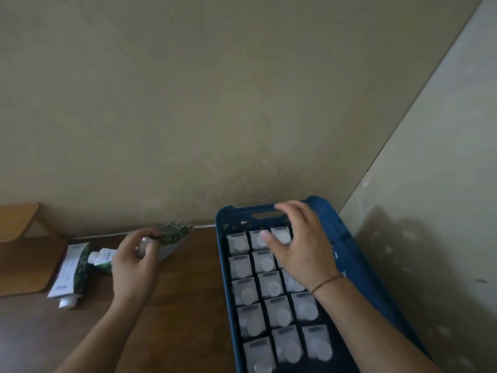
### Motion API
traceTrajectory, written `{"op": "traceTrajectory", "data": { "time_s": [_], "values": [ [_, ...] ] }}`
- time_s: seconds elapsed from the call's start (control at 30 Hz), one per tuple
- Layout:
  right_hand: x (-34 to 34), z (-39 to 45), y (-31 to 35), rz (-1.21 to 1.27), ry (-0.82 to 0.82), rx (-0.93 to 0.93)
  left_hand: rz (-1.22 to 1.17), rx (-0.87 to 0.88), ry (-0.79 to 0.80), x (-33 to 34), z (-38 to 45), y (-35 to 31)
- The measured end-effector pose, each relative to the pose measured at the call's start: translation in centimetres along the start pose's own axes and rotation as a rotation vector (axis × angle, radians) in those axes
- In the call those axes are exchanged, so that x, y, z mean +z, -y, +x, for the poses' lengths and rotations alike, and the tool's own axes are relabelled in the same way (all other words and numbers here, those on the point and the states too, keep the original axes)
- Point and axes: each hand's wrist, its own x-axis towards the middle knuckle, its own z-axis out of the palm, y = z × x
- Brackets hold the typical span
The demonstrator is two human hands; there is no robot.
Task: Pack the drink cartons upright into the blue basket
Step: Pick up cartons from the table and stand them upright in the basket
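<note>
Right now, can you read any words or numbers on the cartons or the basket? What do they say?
No text here can be read for certain.
Carton lying on the table: small printed lines on its white side, too blurred to read.
Carton under the left hand: a few letters near the cap, too blurred.
Carton held by the left hand: green pattern, no readable words.
Upright cartons in the blue basket: dark strips on the tops, too small.

Both my forearms are bare right down to the frame's lower edge, no sleeves showing. My left hand wears nothing: no ring, no watch, no band. My right hand is bare too, but a thin dark cord bracelet circles that wrist, a single plain strand.
</note>
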Motion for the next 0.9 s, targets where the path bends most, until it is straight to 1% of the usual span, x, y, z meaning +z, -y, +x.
{"op": "traceTrajectory", "data": {
  "time_s": [0.03, 0.07, 0.1, 0.13, 0.17, 0.2, 0.27, 0.3, 0.33, 0.37, 0.43, 0.47, 0.53, 0.57, 0.6, 0.7, 0.8, 0.83, 0.9],
  "values": [
    [-0.3, -0.1, 1.4, 0.02, 0.041, -0.056, -0.067, 0.066, -0.007, -0.2, -0.4, -1.6],
    [-0.6, -0.2, 2.8, 0.068, 0.093, -0.07, -0.162, 0.147, -0.006, -0.4, -0.8, -3.1],
    [-0.9, -0.2, 4.1, 0.157, 0.168, -0.021, -0.28, 0.225, 0.013, -0.6, -1.1, -4.8],
    [-1.3, -0.2, 5.1, 0.277, 0.238, 0.068, -0.387, 0.279, 0.047, -0.7, -1.4, -6.3],
    [-1.6, -0.3, 5.6, 0.362, 0.28, 0.117, -0.457, 0.313, 0.096, -0.8, -1.7, -8.0],
    [-1.9, -0.5, 6.0, 0.405, 0.288, 0.093, -0.479, 0.346, 0.162, -0.7, -2.1, -9.7],
    [-2.8, -1.1, 6.5, 0.345, 0.239, -0.099, -0.378, 0.423, 0.267, 0.1, -3.2, -12.8],
    [-3.0, -1.6, 6.4, 0.288, 0.21, -0.217, -0.277, 0.474, 0.294, 0.7, -3.9, -14.1],
    [-3.2, -2.1, 6.3, 0.252, 0.185, -0.291, -0.174, 0.534, 0.314, 1.4, -4.8, -15.2],
    [-3.6, -2.5, 6.0, 0.247, 0.154, -0.319, -0.099, 0.597, 0.331, 2.1, -5.7, -15.9],
    [-4.6, -3.4, 5.1, 0.248, 0.081, -0.328, -0.054, 0.688, 0.361, 3.4, -7.4, -16.3],
    [-5.2, -3.9, 4.4, 0.246, 0.07, -0.301, -0.07, 0.692, 0.384, 3.8, -8.0, -16.2],
    [-6.8, -4.8, 2.6, 0.251, 0.079, -0.202, -0.15, 0.59, 0.445, 4.1, -8.7, -15.9],
    [-7.5, -5.2, 1.6, 0.244, 0.078, -0.155, -0.152, 0.538, 0.459, 4.1, -8.8, -15.5],
    [-8.1, -5.6, 0.5, 0.234, 0.075, -0.119, -0.106, 0.51, 0.46, 4.2, -8.6, -15.0],
    [-9.6, -6.3, -2.6, 0.21, 0.085, -0.006, 0.102, 0.513, 0.463, 4.4, -7.8, -12.1],
    [-10.1, -6.6, -4.5, 0.088, 0.11, 0.183, 0.202, 0.494, 0.442, 4.2, -7.0, -8.7],
    [-9.9, -6.7, -4.8, 0.017, 0.11, 0.22, 0.207, 0.481, 0.414, 4.1, -6.8, -7.6],
    [-9.1, -6.7, -5.1, -0.151, 0.083, 0.233, 0.181, 0.455, 0.352, 3.9, -6.3, -6.0]
  ]
}}
